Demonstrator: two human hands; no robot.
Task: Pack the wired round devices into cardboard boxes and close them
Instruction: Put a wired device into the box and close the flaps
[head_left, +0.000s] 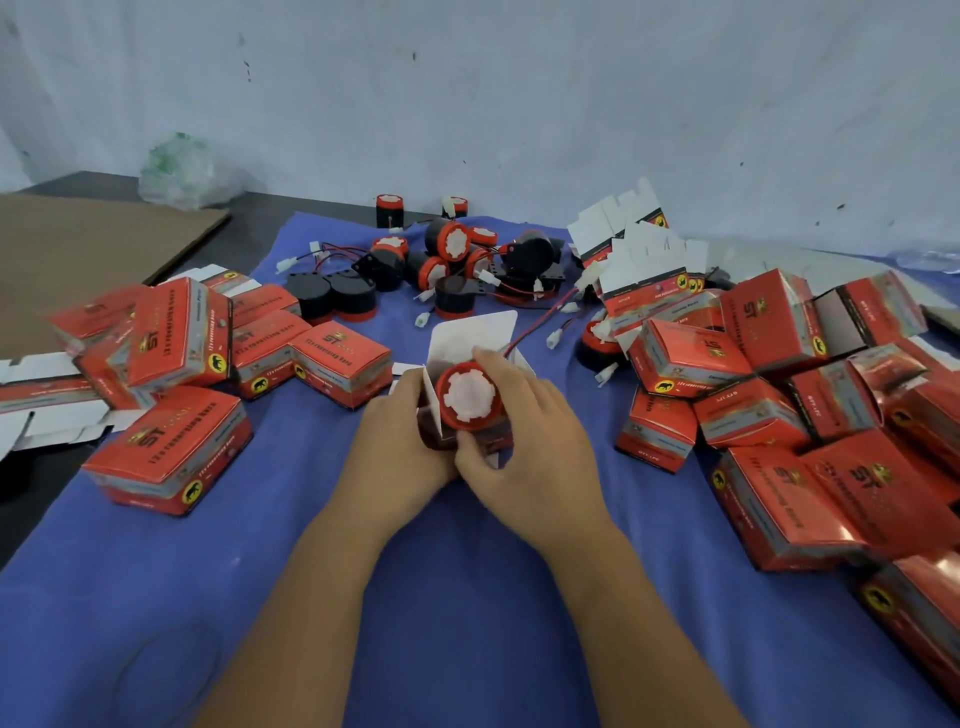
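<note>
A round device (468, 399) with a red rim and white face sits in the mouth of an open cardboard box (470, 332), whose white flaps stand up behind it. My right hand (530, 452) grips the device from the right, thumb under it. My left hand (400, 441) holds the box's left side. The device's red-black wire (540, 317) trails back right to a white plug. A heap of loose black and red round devices (457, 260) with wires lies further back.
Closed red boxes (176, 332) are piled at the left, and many more red boxes (810, 395) at the right. Flat unfolded boxes (639, 244) stand at the back right. A blue cloth (441, 597) covers the table; brown cardboard (78, 254) lies far left.
</note>
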